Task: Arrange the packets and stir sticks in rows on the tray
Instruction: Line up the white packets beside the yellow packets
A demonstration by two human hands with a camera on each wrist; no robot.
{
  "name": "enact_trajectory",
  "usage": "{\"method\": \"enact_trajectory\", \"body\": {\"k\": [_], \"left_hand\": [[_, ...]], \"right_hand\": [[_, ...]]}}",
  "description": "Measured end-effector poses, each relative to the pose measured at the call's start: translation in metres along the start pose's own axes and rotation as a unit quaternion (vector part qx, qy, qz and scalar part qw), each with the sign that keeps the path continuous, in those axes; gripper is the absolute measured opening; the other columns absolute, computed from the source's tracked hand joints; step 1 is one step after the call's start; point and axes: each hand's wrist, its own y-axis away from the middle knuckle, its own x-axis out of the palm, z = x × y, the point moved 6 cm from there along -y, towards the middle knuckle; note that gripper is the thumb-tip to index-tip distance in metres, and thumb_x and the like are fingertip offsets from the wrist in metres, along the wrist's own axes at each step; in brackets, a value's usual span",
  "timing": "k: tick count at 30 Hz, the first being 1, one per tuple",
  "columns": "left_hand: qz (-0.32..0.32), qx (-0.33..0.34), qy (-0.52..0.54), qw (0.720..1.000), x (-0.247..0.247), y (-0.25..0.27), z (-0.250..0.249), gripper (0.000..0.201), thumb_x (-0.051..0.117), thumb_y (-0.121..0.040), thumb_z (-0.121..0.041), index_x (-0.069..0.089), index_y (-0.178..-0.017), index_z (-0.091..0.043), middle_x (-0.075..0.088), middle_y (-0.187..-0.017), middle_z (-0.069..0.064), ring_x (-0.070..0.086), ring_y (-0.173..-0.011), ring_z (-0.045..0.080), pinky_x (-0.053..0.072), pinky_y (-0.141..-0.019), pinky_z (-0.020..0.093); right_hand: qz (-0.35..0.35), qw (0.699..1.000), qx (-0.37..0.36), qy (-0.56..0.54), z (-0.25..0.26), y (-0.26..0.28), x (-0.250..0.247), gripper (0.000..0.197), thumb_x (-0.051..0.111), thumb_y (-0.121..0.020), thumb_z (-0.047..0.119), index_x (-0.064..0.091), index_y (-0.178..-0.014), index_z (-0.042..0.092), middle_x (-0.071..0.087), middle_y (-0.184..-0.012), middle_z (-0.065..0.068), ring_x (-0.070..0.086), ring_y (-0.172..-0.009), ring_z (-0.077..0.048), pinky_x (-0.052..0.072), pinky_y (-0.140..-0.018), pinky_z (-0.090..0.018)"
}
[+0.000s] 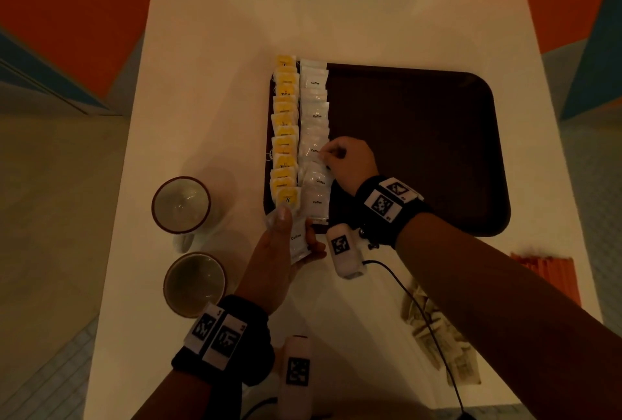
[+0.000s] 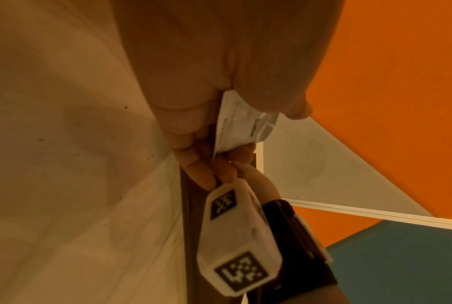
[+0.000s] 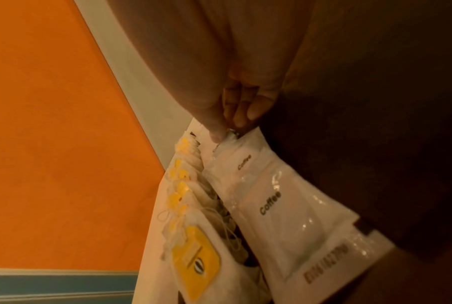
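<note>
Right now the right hand (image 1: 350,160) pinches the edge of one coffee packet (image 1: 314,150) in the white row on the tray (image 1: 420,150), just beside the yellow tea packets (image 1: 285,136). Meanwhile the left hand (image 1: 279,258) grips a spare coffee packet (image 1: 298,243) over the bench (image 1: 235,49) at the tray's near edge. To do this well, the fingers (image 3: 241,115) should nudge the packet square with its neighbours, overlapping evenly, without disturbing the tea row. The orange stir sticks (image 1: 545,275) lie well apart.
</note>
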Motion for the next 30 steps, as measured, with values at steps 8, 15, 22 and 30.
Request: {"method": "enact_trajectory", "body": {"k": [8, 15, 22, 30], "left_hand": [[-0.007, -0.005, -0.003, 1.0, -0.003, 0.0, 0.002, 0.041, 0.042, -0.077, -0.051, 0.058, -0.095, -0.018, 0.056, -0.073, 0.005, 0.057, -0.068, 0.018, 0.055, -0.073, 0.037], [-0.005, -0.006, -0.003, 1.0, -0.002, 0.001, 0.003, 0.039, 0.042, -0.078, -0.05, 0.058, -0.092, -0.018, 0.057, -0.07, 0.003, 0.057, -0.071, 0.021, 0.056, -0.073, 0.037], [0.0, -0.018, 0.014, 1.0, -0.001, 0.002, 0.004, 0.044, 0.042, -0.078, -0.052, 0.058, -0.096, -0.016, 0.057, -0.07, 0.003, 0.059, -0.067, 0.017, 0.056, -0.068, 0.033], [-0.002, -0.037, 0.025, 0.999, 0.001, 0.005, 0.004, 0.044, 0.038, -0.078, -0.053, 0.061, -0.094, -0.018, 0.058, -0.065, 0.002, 0.055, -0.068, 0.019, 0.054, -0.074, 0.037]], "right_hand": [[-0.003, 1.0, 0.019, 0.02, -0.003, 0.004, -0.02, 0.011, 0.061, -0.087, 0.019, 0.065, -0.094, 0.011, 0.063, -0.096, 0.001, 0.053, -0.081, -0.006, 0.037, -0.062, -0.009], [0.063, 0.995, 0.041, 0.067, -0.016, 0.024, -0.011, 0.017, 0.069, -0.082, 0.024, 0.067, -0.094, 0.013, 0.059, -0.087, 0.002, 0.052, -0.076, -0.007, 0.036, -0.057, -0.011], [0.017, 0.998, 0.024, 0.055, -0.008, 0.018, -0.011, 0.018, 0.065, -0.083, 0.019, 0.063, -0.099, 0.011, 0.058, -0.097, -0.002, 0.051, -0.084, -0.009, 0.038, -0.066, -0.016], [0.036, 0.998, 0.034, 0.031, -0.009, 0.011, 0.0, 0.013, 0.062, -0.086, 0.021, 0.068, -0.094, 0.012, 0.066, -0.098, -0.003, 0.056, -0.083, -0.009, 0.041, -0.07, -0.019]]}}
